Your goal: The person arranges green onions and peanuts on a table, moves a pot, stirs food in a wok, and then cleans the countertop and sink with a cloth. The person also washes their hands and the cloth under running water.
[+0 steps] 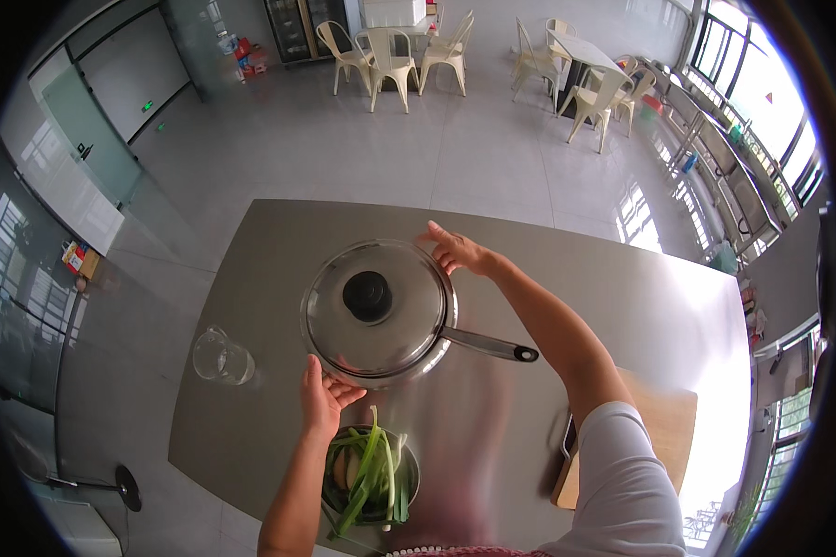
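Observation:
A stainless steel pan (432, 363) with one long handle (491, 344) lies before me on the steel table. Its domed metal lid (411, 299) is on, topped by a black knob (367, 296). My left hand (327, 397) is at the near left rim, thumb and fingers apart, fingertips against or just beside the pan. At the far right rim is my right hand (456, 249), its fingers spread and partly curled; whether they touch the pan is hard to see. Close below my left hand stands a metal bowl (415, 473) with scallions (373, 466) and brownish vegetables, partly covered.
A glass pitcher (223, 358) with clear liquid stands on the table (272, 278) at left. A wooden cutting board (658, 418) lies at right, partly behind my right arm, with a dark handle-like edge beside it. Metal chairs (392, 63) and tables stand across the floor.

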Available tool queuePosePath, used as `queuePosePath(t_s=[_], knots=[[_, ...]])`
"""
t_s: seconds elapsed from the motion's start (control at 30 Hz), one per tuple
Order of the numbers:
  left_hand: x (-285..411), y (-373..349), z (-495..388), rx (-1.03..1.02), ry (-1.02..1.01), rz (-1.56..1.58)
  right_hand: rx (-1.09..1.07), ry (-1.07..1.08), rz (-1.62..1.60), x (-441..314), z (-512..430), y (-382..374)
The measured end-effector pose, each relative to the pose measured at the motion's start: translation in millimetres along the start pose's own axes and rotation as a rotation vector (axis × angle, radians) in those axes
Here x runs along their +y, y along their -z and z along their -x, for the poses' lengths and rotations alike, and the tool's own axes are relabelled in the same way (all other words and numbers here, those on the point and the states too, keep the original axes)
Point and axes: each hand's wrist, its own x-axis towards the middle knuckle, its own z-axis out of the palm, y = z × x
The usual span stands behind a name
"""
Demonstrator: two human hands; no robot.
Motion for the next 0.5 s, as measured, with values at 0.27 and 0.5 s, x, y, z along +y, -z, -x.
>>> queuePosePath(t_s=[0.27,0.5], knots=[[5,-12,1,-0.175,0.139,-0.370,0.602,0.086,-0.399,22,133,37],[9,-12,-21,-0.311,0.313,-0.598,0.889,0.151,-0.557,33,236,-2]])
